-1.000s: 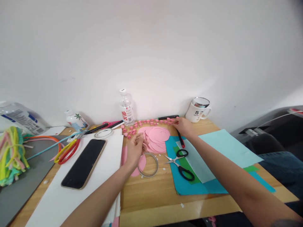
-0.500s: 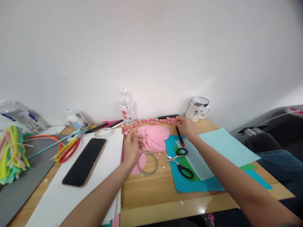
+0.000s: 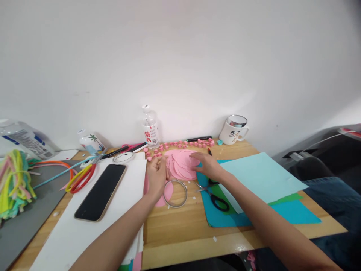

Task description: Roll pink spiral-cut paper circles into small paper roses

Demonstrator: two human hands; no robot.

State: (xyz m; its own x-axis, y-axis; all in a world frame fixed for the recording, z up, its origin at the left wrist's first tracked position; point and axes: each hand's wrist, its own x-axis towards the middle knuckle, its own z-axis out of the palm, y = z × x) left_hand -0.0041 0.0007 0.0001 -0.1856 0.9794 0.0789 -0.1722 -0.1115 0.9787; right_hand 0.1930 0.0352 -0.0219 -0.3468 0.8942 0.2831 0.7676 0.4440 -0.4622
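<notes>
A pile of round pink paper pieces [image 3: 183, 160] lies between my hands. My right hand [image 3: 207, 165] reaches over the pile's right edge, fingers stretched out and touching the top circles. At the pile's left side is my left hand [image 3: 157, 173], its fingers curled together; what they hold, if anything, is hidden. Behind the pile runs a row of small folded pink pieces [image 3: 180, 144]. In front of it a roll of tape [image 3: 175, 193] partly covers another pink circle. Black-handled scissors [image 3: 219, 203] lie partly under my right forearm.
Left are a phone [image 3: 101, 192] on white paper [image 3: 67, 237], red and yellow scissors [image 3: 81, 178] and pipe cleaners [image 3: 17, 184]. A water bottle [image 3: 150, 130] and a mug [image 3: 229, 133] stand by the wall. Light blue sheets [image 3: 262, 180] lie right.
My right hand has moved left and nearer, from the row's right end to the pile. My left fingers have curled in. A small teal piece now shows beside the mug.
</notes>
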